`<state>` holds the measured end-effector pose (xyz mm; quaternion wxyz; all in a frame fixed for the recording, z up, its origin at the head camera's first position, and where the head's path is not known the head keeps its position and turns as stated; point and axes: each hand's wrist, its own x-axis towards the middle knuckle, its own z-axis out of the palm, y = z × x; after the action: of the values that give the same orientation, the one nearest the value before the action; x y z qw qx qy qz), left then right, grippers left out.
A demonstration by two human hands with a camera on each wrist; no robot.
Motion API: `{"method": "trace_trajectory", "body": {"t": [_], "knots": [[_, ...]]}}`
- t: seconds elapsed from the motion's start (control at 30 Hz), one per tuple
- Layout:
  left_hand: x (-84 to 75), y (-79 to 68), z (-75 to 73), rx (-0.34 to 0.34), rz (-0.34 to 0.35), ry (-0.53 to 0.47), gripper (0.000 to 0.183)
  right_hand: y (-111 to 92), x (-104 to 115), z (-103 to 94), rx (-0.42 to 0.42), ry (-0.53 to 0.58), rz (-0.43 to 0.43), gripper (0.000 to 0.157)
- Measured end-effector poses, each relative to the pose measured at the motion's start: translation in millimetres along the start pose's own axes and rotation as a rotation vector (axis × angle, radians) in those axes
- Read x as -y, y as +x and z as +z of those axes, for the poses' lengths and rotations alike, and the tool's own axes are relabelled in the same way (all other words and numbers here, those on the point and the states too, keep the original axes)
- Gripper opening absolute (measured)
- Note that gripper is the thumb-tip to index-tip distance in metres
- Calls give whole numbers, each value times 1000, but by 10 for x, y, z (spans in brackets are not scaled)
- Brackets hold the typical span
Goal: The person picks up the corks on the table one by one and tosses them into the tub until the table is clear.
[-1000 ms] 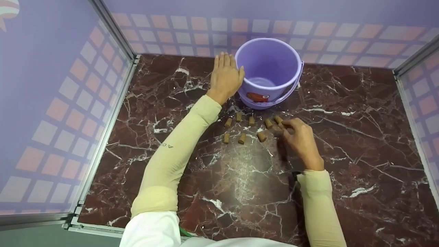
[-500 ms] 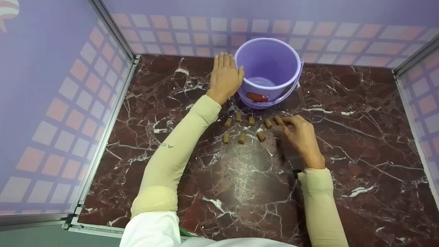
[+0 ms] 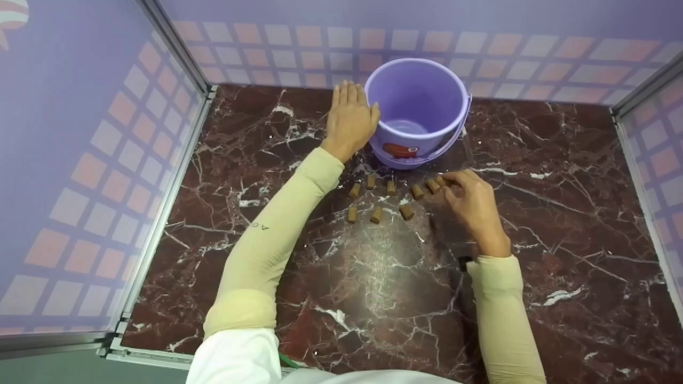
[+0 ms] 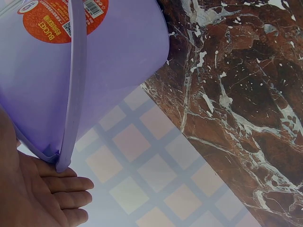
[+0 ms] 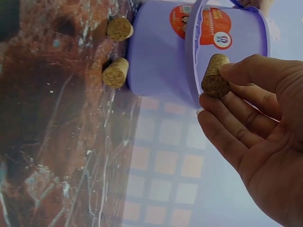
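Observation:
A purple plastic bucket (image 3: 427,85) stands upright at the back of the marble table. My left hand (image 3: 349,120) lies flat against its left side with straight fingers (image 4: 66,189), beside the lowered handle (image 4: 76,90). My right hand (image 3: 447,185) pinches one brown cork (image 3: 433,185) between thumb and fingers, just in front of the bucket. In the right wrist view that cork (image 5: 215,75) is held up before the bucket's orange label (image 5: 208,23). Several more corks (image 3: 376,215) lie loose on the table in two rough rows to the left of the right hand.
The dark red marble table (image 3: 560,176) is boxed in by checked panels on the left, back and right, with metal rails (image 3: 160,213) along the edges. Two corks (image 5: 115,72) lie close to the bucket's base.
My right hand has moved a little toward the bucket with the cork pinched in its fingers. The left hand and the bucket have stayed put.

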<state>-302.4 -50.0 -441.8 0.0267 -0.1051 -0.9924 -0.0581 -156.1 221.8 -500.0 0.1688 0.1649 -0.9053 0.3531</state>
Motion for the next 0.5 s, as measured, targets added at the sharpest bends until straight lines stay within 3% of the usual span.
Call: {"method": "trace_trajectory", "body": {"t": [0.5], "knots": [[-5,3,-12,18,-3,28,71,136,50,-89,-42,0,-44,24]]}}
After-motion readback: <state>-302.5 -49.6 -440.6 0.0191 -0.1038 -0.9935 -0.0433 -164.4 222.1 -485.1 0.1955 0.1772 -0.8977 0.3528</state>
